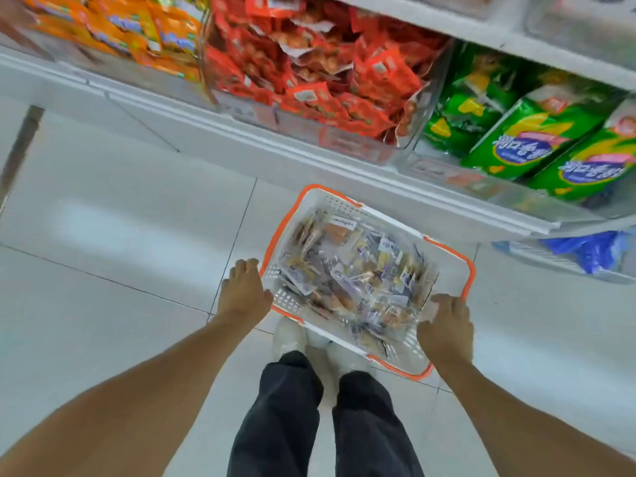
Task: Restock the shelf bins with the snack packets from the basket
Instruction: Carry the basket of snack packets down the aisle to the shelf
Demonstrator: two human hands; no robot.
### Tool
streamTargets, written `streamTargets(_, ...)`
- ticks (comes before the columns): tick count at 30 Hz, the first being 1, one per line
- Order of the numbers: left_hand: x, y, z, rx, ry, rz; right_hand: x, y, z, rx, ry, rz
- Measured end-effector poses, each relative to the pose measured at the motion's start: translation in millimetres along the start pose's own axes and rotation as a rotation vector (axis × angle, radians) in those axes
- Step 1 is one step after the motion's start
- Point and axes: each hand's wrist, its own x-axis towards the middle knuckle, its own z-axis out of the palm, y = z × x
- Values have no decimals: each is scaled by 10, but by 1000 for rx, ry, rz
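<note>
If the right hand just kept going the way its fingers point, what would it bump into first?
The right hand rests at the near corner of the basket, fingers aimed inward. Going on, it would probably meet the clear snack packets piled inside first, though depth is hard to judge.

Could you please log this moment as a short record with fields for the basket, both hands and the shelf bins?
basket: white with orange rim, on the tiled floor, full of clear snack packets
left hand: at the basket's left edge, fingers curled over the rim
right hand: on the basket's near right corner
shelf bins: orange packets, red packets, green bags
packets in hand: none
</note>
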Motion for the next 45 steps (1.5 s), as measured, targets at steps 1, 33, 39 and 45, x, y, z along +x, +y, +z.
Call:
streamTargets(1, 150, -39, 130, 1, 6, -12, 96, 113, 142, -7, 26, 71)
streamTargets(33, -504, 634, 186, -779, -50, -183, -312, -237, -182, 1353, -405, 491)
streamTargets(39, -1394, 145, -417, -894, 158, -385, -997, -749, -646, 1220, -510, 377)
streamTargets(45, -2360, -661, -1242, -1108, 351, -625, -1905, -1857, -1232, 1020, -590, 179)
